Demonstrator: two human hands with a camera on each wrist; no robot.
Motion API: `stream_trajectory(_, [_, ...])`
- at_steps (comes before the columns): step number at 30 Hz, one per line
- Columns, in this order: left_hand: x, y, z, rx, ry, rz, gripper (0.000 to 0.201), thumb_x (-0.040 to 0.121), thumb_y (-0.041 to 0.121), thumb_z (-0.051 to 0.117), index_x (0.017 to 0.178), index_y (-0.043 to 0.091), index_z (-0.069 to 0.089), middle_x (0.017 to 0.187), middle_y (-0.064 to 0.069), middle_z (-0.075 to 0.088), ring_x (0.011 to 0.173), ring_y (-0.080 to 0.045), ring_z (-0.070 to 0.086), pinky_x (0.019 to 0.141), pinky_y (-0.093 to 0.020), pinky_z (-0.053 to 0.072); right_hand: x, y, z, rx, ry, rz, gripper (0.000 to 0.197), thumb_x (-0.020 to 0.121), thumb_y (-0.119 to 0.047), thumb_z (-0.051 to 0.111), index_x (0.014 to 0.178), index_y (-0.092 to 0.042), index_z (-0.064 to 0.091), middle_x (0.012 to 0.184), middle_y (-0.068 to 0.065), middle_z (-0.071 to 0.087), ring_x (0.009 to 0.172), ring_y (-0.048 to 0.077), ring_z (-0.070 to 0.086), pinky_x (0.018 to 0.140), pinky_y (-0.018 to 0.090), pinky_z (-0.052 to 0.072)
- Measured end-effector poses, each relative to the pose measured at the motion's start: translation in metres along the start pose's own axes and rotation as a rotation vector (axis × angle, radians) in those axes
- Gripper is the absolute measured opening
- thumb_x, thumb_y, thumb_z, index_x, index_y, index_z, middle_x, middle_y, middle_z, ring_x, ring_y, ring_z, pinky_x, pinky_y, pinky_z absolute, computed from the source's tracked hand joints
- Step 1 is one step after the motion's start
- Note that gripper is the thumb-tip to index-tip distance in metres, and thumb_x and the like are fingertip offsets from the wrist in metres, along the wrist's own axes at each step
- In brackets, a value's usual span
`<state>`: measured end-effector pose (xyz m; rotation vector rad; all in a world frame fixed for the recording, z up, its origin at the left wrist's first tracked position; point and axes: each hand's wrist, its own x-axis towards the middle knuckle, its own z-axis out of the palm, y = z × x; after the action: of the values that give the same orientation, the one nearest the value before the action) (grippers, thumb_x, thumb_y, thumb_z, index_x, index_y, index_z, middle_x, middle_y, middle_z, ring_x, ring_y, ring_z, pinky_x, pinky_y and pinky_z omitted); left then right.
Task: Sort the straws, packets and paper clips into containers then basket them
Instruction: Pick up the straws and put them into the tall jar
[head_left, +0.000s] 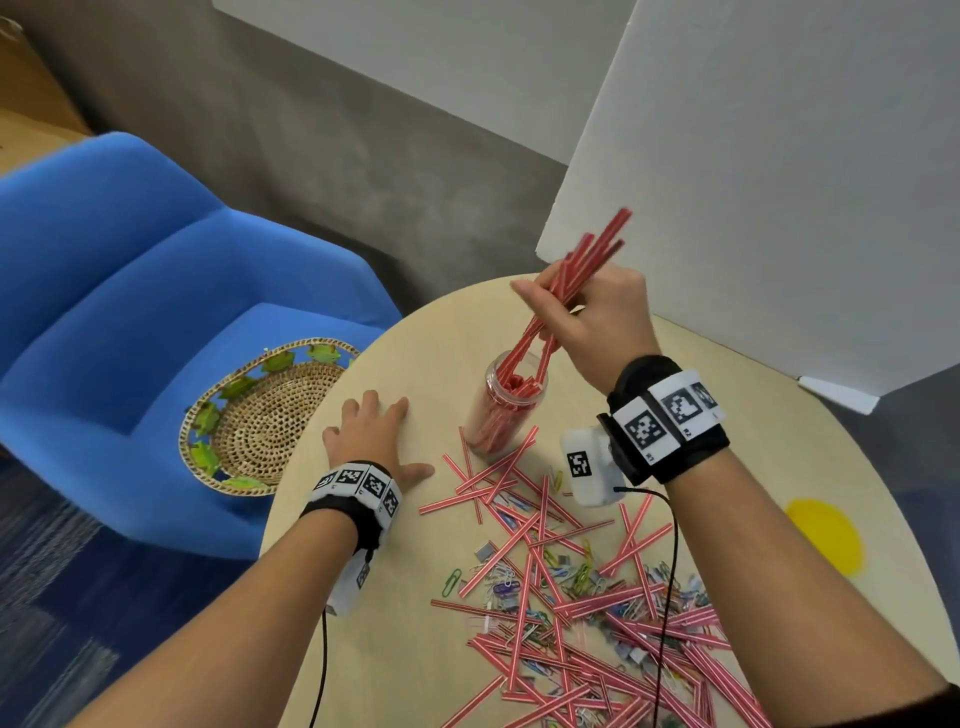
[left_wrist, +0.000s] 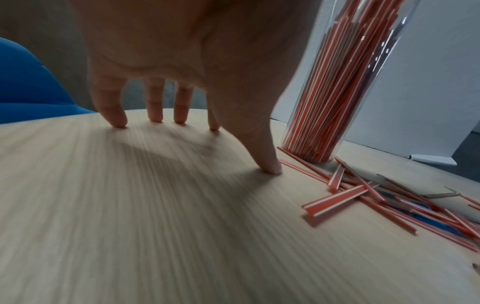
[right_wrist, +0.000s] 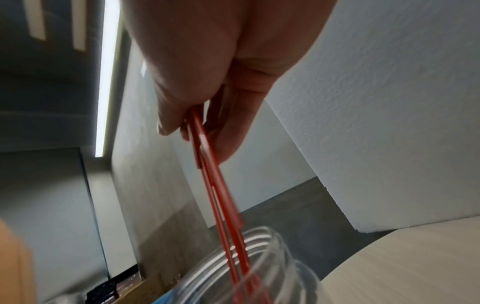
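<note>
Our right hand (head_left: 587, 322) pinches a small bundle of red-and-white straws (head_left: 582, 270) between thumb and curled fingers (right_wrist: 228, 131); the bundle's lower ends dip into the mouth of a clear jar (head_left: 506, 405), its upper ends slanting up and to the right. The jar stands upright on the round wooden table (head_left: 415, 649), already part-filled with straws. Our left hand (head_left: 374, 431) lies to the jar's left, fingers straight and spread, fingertips (left_wrist: 118, 122) and thumb pressing the tabletop, gripping nothing. Nearer us and to the right, loose straws (head_left: 545, 545) lie crisscrossed over coloured paper clips (head_left: 506, 579) and small grey packets (head_left: 485, 551). Left of the table, a woven basket (head_left: 260, 415) rests on a blue chair (head_left: 130, 312). A white foam board (head_left: 779, 182) stands at the far right edge.
</note>
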<state>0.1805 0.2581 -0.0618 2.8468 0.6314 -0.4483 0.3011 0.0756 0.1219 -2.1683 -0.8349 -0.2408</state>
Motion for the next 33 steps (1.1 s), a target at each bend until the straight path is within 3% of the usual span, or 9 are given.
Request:
stream_trajectory(2, [0.000,-0.001,0.002,0.001,0.009,0.002,0.099,0.060,0.078,0.068,0.143,0.042,0.028,0.140,0.001,0.032,0.130,-0.024,0.032,0.098,-0.048,0.041,0.000,-0.001,-0.003,0.069,0.064,0.057,0.034,0.090,-0.041,0.069,0.073,-0.011,0.071,0.059,-0.003,0.065,0.054,0.011,0.065,0.060,0.031,0.056])
stream_trajectory(12, [-0.001,-0.004,0.006,-0.005,0.026,0.013,0.101,0.062,0.079,0.065,0.146,0.040,0.025,0.141,0.001,0.033,0.131,-0.024,0.031,0.100,-0.047,0.039,-0.011,-0.002,0.004,0.038,0.017,0.087,0.038,0.078,-0.048,0.078,0.066,-0.012,0.072,0.059,-0.007,0.064,0.054,0.010,0.062,0.060,0.030,0.055])
stream_trajectory(14, [-0.001,-0.004,0.007,-0.004,0.032,0.014,0.100,0.062,0.079,0.065,0.146,0.040,0.025,0.141,0.001,0.033,0.131,-0.023,0.031,0.100,-0.047,0.039,-0.010,-0.002,0.005,0.046,-0.084,0.148,0.038,0.079,-0.048,0.077,0.068,-0.012,0.071,0.059,-0.004,0.066,0.051,0.010,0.064,0.058,0.030,0.058])
stream_trajectory(17, [-0.002,-0.004,0.007,-0.005,0.039,0.012,0.100,0.063,0.079,0.065,0.146,0.040,0.025,0.141,0.001,0.033,0.131,-0.024,0.031,0.100,-0.047,0.038,-0.014,0.001,0.011,-0.101,-0.289,0.187,0.037,0.080,-0.050,0.075,0.073,-0.014,0.073,0.065,-0.006,0.069,0.060,0.006,0.066,0.067,0.032,0.059])
stream_trajectory(21, [-0.001,-0.005,0.008,-0.010,0.043,0.013,0.099,0.064,0.079,0.064,0.146,0.039,0.025,0.142,0.001,0.033,0.132,-0.024,0.030,0.100,-0.047,0.038,-0.020,0.002,0.000,-0.003,-0.126,0.207,0.025,0.077,-0.042,0.080,0.075,-0.019,0.072,0.072,-0.008,0.069,0.063,0.007,0.064,0.061,0.020,0.053])
stream_trajectory(25, [-0.001,-0.005,0.009,0.003,0.042,0.015,0.099,0.063,0.080,0.063,0.146,0.040,0.025,0.142,0.001,0.033,0.132,-0.024,0.030,0.100,-0.047,0.038,-0.022,-0.001,-0.014,0.107,-0.085,0.242,0.009,0.080,-0.017,0.080,0.080,-0.013,0.072,0.071,0.001,0.069,0.053,0.010,0.065,0.049,0.023,0.053])
stream_trajectory(29, [-0.002,-0.005,0.009,0.009,0.060,0.019,0.099,0.063,0.081,0.062,0.146,0.040,0.025,0.140,0.001,0.033,0.130,-0.023,0.031,0.098,-0.046,0.039,-0.026,0.001,0.001,-0.160,-0.331,0.169,0.007,0.079,-0.018,0.081,0.077,-0.020,0.074,0.069,-0.012,0.068,0.063,0.001,0.065,0.069,0.018,0.055])
stream_trajectory(31, [-0.001,-0.004,0.010,0.010,0.059,0.022,0.100,0.063,0.081,0.062,0.146,0.039,0.025,0.140,0.001,0.034,0.130,-0.023,0.031,0.098,-0.046,0.040,-0.023,0.000,0.000,-0.175,-0.357,0.157,0.002,0.085,-0.023,0.075,0.085,-0.020,0.075,0.075,-0.011,0.069,0.070,0.000,0.065,0.073,0.016,0.054])
stream_trajectory(33, [-0.001,-0.005,0.010,0.013,0.060,0.021,0.100,0.063,0.081,0.062,0.146,0.039,0.025,0.140,0.001,0.034,0.130,-0.023,0.031,0.098,-0.046,0.039,-0.018,-0.001,-0.005,-0.176,-0.343,0.129,0.013,0.095,-0.027,0.062,0.094,-0.018,0.072,0.084,-0.007,0.068,0.077,0.007,0.062,0.072,0.016,0.048])
